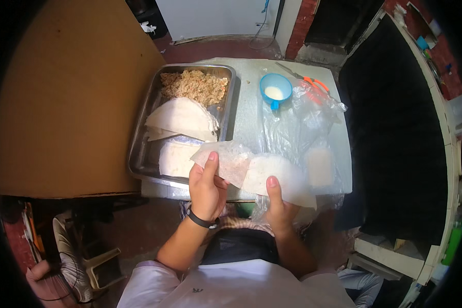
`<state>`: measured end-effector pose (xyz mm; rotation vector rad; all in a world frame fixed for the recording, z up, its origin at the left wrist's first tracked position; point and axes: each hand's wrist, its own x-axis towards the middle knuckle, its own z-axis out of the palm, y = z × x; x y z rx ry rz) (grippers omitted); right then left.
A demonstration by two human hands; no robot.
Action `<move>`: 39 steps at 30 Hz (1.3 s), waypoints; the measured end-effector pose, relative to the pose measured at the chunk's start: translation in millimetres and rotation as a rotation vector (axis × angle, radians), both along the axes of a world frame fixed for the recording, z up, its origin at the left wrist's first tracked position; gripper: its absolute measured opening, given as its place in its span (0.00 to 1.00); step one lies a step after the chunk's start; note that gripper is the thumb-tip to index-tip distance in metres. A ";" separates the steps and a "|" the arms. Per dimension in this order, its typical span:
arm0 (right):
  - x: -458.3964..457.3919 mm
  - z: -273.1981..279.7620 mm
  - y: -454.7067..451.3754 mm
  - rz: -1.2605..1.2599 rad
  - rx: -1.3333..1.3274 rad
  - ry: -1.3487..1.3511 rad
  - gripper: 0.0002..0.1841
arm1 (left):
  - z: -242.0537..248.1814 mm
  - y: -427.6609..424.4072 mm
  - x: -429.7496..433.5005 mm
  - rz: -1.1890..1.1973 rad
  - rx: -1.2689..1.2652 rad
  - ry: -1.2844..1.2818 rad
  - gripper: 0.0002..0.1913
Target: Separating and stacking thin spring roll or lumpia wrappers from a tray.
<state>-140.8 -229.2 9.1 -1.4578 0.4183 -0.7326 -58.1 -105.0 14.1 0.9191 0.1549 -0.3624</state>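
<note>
My left hand (208,184) pinches a thin, translucent wrapper sheet (229,159) under its thumb. In my right hand (280,200) is a paler, more opaque wrapper sheet (275,175), also pressed by the thumb. The two sheets meet or overlap between my hands, above the table's near edge; whether they are still joined I cannot tell. Left of them, a metal tray (133,158) holds a heap of minced filling (194,86) at its far end. Nearer in the tray lie a fanned stack of wrappers (181,117) and a second wrapper stack (177,158), partly covered by the held sheet.
A blue cup (276,82) with whitish liquid stands on the pale table (246,88). Behind it lie orange-handled scissors (312,81). Clear plastic (285,131) covers the right side, with a pale rectangular piece (320,167) there. A brown panel (73,96) borders the left.
</note>
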 end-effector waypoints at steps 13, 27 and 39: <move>-10.3 -27.2 4.2 -0.167 0.090 0.022 0.18 | 5.3 20.1 17.0 0.027 -0.213 0.161 0.17; -45.9 -84.9 -57.0 -0.279 -0.503 0.178 0.19 | 8.0 69.6 90.1 0.130 -0.104 0.026 0.21; -30.5 -21.2 -16.9 -0.184 0.157 0.359 0.25 | -24.7 88.8 118.3 0.054 0.107 0.097 0.14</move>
